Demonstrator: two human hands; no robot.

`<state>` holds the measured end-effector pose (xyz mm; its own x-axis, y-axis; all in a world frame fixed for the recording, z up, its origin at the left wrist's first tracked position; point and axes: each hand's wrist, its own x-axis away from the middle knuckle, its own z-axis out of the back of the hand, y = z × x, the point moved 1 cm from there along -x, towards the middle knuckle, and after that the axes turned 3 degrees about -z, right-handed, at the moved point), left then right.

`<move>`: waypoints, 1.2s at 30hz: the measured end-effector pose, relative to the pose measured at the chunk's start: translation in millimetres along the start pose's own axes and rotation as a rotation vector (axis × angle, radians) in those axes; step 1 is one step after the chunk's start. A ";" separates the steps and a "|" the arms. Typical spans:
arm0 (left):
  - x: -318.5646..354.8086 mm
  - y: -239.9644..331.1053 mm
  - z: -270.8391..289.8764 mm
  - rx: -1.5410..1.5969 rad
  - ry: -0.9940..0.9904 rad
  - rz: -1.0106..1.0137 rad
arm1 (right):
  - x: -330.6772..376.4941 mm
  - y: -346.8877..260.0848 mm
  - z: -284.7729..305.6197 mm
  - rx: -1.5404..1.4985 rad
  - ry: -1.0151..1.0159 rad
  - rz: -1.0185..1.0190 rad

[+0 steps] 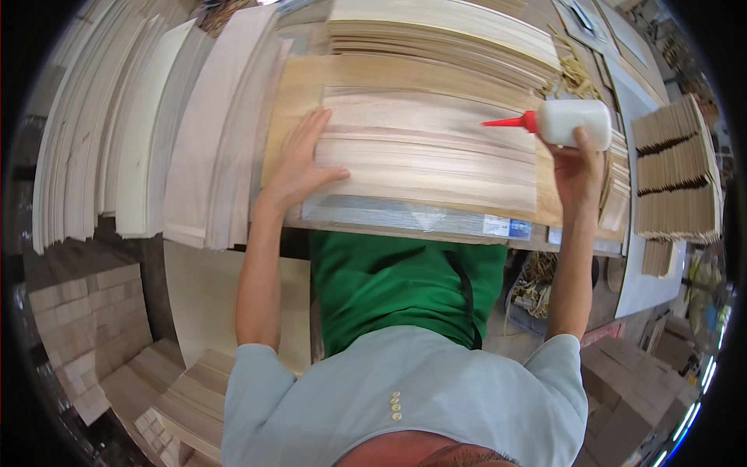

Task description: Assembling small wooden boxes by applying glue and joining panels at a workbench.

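We seem to be at the gluing step: our right hand (pixel 577 177) grips the white bottle (pixel 585 123) sideways, red nozzle (pixel 507 122) over the wood boards (pixel 428 159). Our left hand (pixel 302 167), spread wide, rests at their left edge. Applying calls for a steady wrist.

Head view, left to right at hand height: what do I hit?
Long pale boards → left hand → red nozzle → white bottle in the right hand → stacked wood pieces.
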<state>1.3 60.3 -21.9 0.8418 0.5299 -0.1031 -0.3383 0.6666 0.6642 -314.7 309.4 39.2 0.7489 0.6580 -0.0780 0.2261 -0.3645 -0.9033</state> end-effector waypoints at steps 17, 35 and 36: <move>3.0 -11.8 -3.0 0.025 0.056 0.015 | 11.8 129.6 -173.5 0.015 -0.252 -0.180; -1.0 -4.6 -3.4 0.036 0.040 0.059 | 12.0 81.6 -109.6 0.195 -0.215 -0.096; -1.3 -4.2 -3.0 0.030 0.038 0.066 | 11.6 76.4 -96.9 0.200 -0.206 -0.090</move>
<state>0.4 58.4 -26.8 0.8013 0.5921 -0.0859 -0.3794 0.6138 0.6923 -228.4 225.3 10.1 0.5846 0.8091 -0.0596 0.1430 -0.1751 -0.9741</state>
